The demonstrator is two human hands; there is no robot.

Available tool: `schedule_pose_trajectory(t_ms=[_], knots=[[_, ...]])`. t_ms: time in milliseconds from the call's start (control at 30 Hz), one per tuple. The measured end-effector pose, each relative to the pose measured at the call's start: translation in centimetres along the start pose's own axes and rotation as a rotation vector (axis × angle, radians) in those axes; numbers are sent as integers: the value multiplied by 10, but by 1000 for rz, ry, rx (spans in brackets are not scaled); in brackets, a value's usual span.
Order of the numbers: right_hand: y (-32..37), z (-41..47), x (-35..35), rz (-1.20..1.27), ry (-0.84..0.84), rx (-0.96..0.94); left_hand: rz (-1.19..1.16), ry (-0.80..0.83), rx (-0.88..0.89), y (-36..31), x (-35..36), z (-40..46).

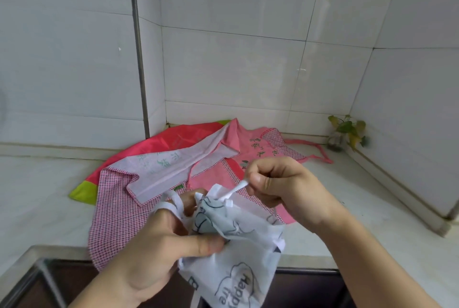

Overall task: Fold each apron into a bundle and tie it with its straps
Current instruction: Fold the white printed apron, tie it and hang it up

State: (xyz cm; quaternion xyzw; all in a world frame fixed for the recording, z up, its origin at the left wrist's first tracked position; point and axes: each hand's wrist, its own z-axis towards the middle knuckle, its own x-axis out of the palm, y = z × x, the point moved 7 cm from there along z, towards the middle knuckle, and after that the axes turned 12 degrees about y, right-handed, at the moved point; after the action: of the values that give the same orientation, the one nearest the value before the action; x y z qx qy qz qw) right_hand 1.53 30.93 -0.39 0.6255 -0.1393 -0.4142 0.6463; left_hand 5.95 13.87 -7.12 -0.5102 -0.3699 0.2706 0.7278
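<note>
Left hand (159, 240) grips white apron (238, 253) bundle; right hand (278, 188) fingers pinch strap (234, 189). Pull taut, cinch knot snug.

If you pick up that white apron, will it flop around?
Probably floppy: the white apron sags and crumples below the left hand. Likely light, since the right hand lifts its strap with a fingertip pinch.

Head camera looks down, close over counter (37, 196).
</note>
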Motion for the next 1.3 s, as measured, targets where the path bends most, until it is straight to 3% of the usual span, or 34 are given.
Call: schedule_pose_trajectory(t_ms=[100, 200, 367, 533, 633, 733, 833, 1033, 1233, 1300], knots=[[-8, -4, 19, 117, -123, -38, -98, -91, 124, -6, 1, 0], [-31, -13, 43, 188, -215, 16, -52, -300, 246, -22, -11, -1], [-64, -27, 71, -65, -275, 121, 251, -571, 237, -26, -32, -11], [-48, -36, 80, -375, -183, 140, 663, -787, 124, -27, -35, -22], [-28, -33, 81, -625, -144, 90, 814, -746, 85, -30, -22, -19], [0, -24, 79, -875, -95, -12, 816, -610, 50, -23, -15, -13], [19, -14, 62, -941, -119, -59, 812, -471, -43, -14, -8, -9], [36, -5, 20, -593, -232, -83, 668, -326, 2, -9, -4, -11], [16, 2, 1, -184, -171, -80, 222, -223, 67, 1, 3, -7], [8, 4, 0, -143, -126, -49, 203, -218, 47, 3, 5, -5]])
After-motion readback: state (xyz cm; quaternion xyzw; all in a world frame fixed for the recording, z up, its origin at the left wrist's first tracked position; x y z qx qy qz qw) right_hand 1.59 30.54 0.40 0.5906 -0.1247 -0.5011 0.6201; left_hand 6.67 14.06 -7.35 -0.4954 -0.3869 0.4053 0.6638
